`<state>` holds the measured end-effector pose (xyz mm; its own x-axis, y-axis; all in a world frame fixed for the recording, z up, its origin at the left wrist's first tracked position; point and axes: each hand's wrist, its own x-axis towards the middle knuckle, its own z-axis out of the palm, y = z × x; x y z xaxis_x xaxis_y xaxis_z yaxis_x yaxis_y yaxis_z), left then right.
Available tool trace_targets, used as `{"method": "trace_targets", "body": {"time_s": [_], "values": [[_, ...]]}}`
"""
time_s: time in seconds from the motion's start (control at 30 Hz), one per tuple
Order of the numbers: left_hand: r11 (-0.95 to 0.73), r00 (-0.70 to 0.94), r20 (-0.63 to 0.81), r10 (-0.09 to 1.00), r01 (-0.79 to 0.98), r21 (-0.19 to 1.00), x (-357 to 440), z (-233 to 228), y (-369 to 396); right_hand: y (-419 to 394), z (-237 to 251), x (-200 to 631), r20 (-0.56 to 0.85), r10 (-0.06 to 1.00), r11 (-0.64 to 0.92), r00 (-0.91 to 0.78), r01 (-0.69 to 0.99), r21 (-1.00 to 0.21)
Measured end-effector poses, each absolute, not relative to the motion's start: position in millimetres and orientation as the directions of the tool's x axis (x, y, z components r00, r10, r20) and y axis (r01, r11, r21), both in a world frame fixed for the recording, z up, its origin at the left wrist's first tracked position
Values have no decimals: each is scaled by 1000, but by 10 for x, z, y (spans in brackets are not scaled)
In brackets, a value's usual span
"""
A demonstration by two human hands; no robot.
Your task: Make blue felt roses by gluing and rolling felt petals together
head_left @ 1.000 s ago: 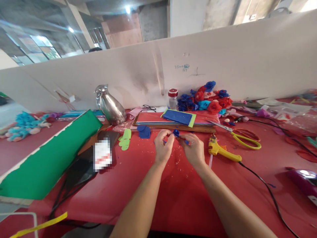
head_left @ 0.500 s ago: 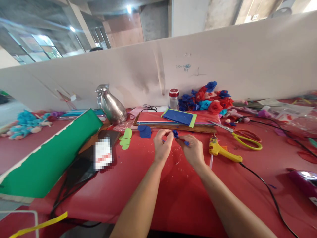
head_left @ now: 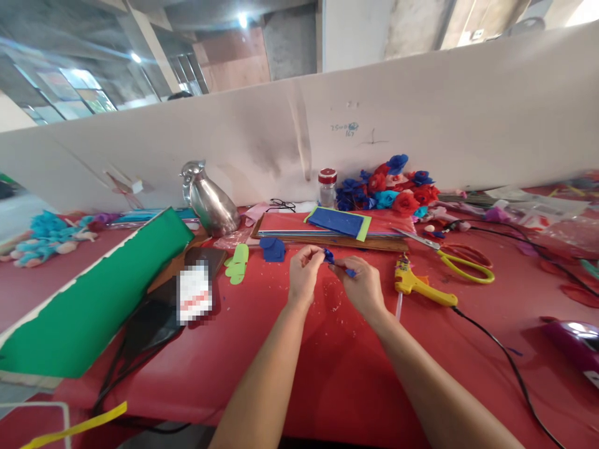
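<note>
Both my hands meet over the red table (head_left: 337, 368) and pinch a small blue paper flower (head_left: 329, 256) between their fingertips. My left hand (head_left: 303, 276) grips the flower's left side. My right hand (head_left: 362, 285) holds its right side, where a blue strip sticks out over the fingers. A loose piece of blue paper (head_left: 272, 249) lies just left of my hands. A yellow glue gun (head_left: 418, 282) rests close to my right hand.
Stacked coloured sheets (head_left: 337, 226) lie behind my hands, with a pile of red and blue paper flowers (head_left: 390, 184), a small jar (head_left: 327, 185) and a metal jug (head_left: 210, 199) by the white partition. Yellow scissors (head_left: 456, 257) lie right, a green sheet (head_left: 93, 293) left.
My hands have shifted slightly on the blue flower, turning it a little between the fingers. Nothing else has moved.
</note>
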<state>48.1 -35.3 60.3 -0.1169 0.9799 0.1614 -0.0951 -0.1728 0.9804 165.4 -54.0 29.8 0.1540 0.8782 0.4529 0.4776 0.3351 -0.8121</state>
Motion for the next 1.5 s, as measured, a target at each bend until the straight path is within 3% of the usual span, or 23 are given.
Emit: {"method": "trace_targets", "body": {"time_s": [0.17,0.4,0.67,1.0,1.33,1.5], "values": [[-157,-115,145,983,-102,982,487,609,-358,-542,307,1658,458,877,338,147,489,-804],[-52,-96,27,995,-268,962,490,590,-321,-544,314,1663,458,877,353,143,456,-817],[-153,-44,146,988,-339,928,495,632,-387,-526,319,1683,437,879,321,190,440,-838],[-164,26,188,982,-380,910,481,628,-390,-491,261,1694,391,892,284,226,390,-876],[-114,-8,115,993,-250,961,473,631,-384,-520,300,1667,446,871,340,205,401,-850],[-55,27,66,997,-310,949,474,630,-371,-521,304,1654,427,885,343,185,363,-867]]}}
